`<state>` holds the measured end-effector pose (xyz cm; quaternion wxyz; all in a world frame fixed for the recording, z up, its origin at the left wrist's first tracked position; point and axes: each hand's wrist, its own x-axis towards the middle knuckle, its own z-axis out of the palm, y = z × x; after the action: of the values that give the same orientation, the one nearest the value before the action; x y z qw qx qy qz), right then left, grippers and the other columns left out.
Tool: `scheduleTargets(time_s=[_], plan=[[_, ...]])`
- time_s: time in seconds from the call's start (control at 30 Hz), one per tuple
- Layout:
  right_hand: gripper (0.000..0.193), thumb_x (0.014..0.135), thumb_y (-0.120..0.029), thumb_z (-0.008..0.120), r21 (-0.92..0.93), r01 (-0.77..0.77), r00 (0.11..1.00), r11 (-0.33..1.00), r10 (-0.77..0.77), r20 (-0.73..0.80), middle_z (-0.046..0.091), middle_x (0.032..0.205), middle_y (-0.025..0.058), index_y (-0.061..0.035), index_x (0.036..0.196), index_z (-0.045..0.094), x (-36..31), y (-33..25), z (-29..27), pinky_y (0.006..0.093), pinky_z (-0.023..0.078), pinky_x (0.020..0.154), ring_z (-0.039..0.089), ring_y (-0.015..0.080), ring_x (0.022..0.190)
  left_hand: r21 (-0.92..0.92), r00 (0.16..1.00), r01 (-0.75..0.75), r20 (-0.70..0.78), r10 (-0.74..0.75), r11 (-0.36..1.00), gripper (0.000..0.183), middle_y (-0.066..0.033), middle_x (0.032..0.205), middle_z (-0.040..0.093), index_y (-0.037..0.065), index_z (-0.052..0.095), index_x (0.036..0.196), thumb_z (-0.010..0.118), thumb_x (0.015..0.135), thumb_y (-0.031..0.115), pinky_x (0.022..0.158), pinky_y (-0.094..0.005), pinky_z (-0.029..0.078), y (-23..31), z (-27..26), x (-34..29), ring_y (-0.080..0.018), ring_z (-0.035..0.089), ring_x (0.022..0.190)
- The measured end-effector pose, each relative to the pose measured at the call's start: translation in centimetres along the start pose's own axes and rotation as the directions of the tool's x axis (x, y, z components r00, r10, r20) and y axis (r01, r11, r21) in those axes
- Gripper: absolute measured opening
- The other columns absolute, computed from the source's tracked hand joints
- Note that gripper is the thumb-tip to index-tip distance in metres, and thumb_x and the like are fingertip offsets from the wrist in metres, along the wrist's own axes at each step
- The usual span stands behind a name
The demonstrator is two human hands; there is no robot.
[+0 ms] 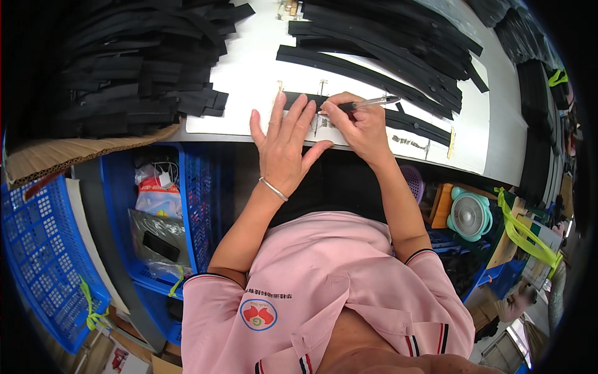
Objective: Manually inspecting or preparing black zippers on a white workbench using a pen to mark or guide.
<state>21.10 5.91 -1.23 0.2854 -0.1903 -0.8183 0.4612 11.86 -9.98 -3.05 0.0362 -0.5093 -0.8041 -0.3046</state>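
My left hand (pixel 283 143) lies with fingers spread, its fingertips over the near edge of a black fabric strip (pixel 417 126). The strip runs across a white board (pixel 249 75) with dark marks on it. My right hand (pixel 366 131) is closed around a clear-barrelled pen (pixel 379 101). The pen's writing end points left toward the strip, close to my left fingers; whether it touches is hidden by my fingers. More black strips (pixel 374 75) lie side by side just beyond both hands.
A high pile of black strips (pixel 143 68) covers the table's left, with a cardboard sheet (pixel 87 153) at its near edge. Below stand blue plastic crates (pixel 53 237), one holding bags and a phone (pixel 161 246). A small turquoise fan (pixel 468 214) is at the right.
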Motion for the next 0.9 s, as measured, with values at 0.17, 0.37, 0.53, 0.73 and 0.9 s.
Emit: scheduleTargets(time_s=[0.17, 0.37, 0.53, 0.73, 0.9], plan=[[0.011, 0.091, -0.005, 0.071, -0.124, 0.054, 0.996, 0.991, -0.045, 0.075, 0.075, 0.085, 0.0088, 0.0059, 0.09, 0.073, -0.2, 0.2, -0.1, 0.0262, 0.049, 0.056, 0.067, 0.0118, 0.066, -0.009, 1.0, -0.006, 0.005, 0.006, 1.0, 0.07, -0.0042, 0.148, 0.056, 0.012, 0.059, 0.143, 0.078, 0.083, 0.045, 0.118, -0.062, 0.011, 0.0, 0.0, 0.0, -0.0311, 0.04, 0.147], [0.009, 0.09, -0.004, 0.071, -0.008, 0.007, 0.997, 1.0, -0.006, 0.071, 0.074, 0.083, 0.007, 0.0049, 0.089, 0.073, -0.5, -0.2, -1.0, 0.025, 0.048, 0.056, 0.064, 0.0107, 0.065, -0.002, 0.999, 0.019, 0.036, -0.019, 1.0, 0.068, -0.0044, 0.148, 0.056, 0.013, 0.06, 0.142, 0.077, 0.085, 0.046, 0.119, -0.0613, 0.009, 0.0, -0.1, 0.1, -0.0309, 0.037, 0.149], [0.015, 0.097, -0.007, 0.063, 0.055, -0.133, 0.961, 0.99, 0.142, -0.239, 0.073, 0.081, 0.0038, 0.0026, 0.091, 0.072, -2.4, -0.4, -5.6, 0.0227, 0.047, 0.06, 0.06, 0.0071, 0.065, 0.018, 0.999, 0.003, 0.045, -0.004, 1.0, 0.069, -0.0048, 0.149, 0.055, 0.012, 0.059, 0.142, 0.077, 0.086, 0.047, 0.12, -0.0606, 0.008, -0.1, 0.1, -0.1, -0.0309, 0.036, 0.15], [0.012, 0.096, -0.009, 0.068, -0.112, -0.148, 0.947, 0.983, 0.108, -0.302, 0.069, 0.07, 0.0017, 0.0009, 0.089, 0.071, -2.7, 1.8, -7.4, 0.0229, 0.041, 0.049, 0.053, 0.0046, 0.052, 0.021, 0.999, -0.005, 0.042, 0.004, 1.0, 0.07, -0.0045, 0.149, 0.055, 0.013, 0.058, 0.143, 0.079, 0.085, 0.046, 0.12, -0.0606, 0.008, -0.2, 0.1, -0.1, -0.031, 0.035, 0.15], [0.014, 0.095, -0.01, 0.068, -0.101, -0.169, 0.943, 0.98, 0.131, -0.305, 0.069, 0.073, 0.0032, 0.002, 0.089, 0.07, -2.9, 1.8, -7.2, 0.0241, 0.042, 0.052, 0.055, 0.0063, 0.055, 0.031, 0.998, -0.006, 0.055, 0.004, 0.999, 0.072, -0.0045, 0.152, 0.052, 0.012, 0.056, 0.145, 0.079, 0.085, 0.045, 0.12, -0.0611, 0.008, -0.2, 0.0, 0.0, -0.0317, 0.034, 0.151]])
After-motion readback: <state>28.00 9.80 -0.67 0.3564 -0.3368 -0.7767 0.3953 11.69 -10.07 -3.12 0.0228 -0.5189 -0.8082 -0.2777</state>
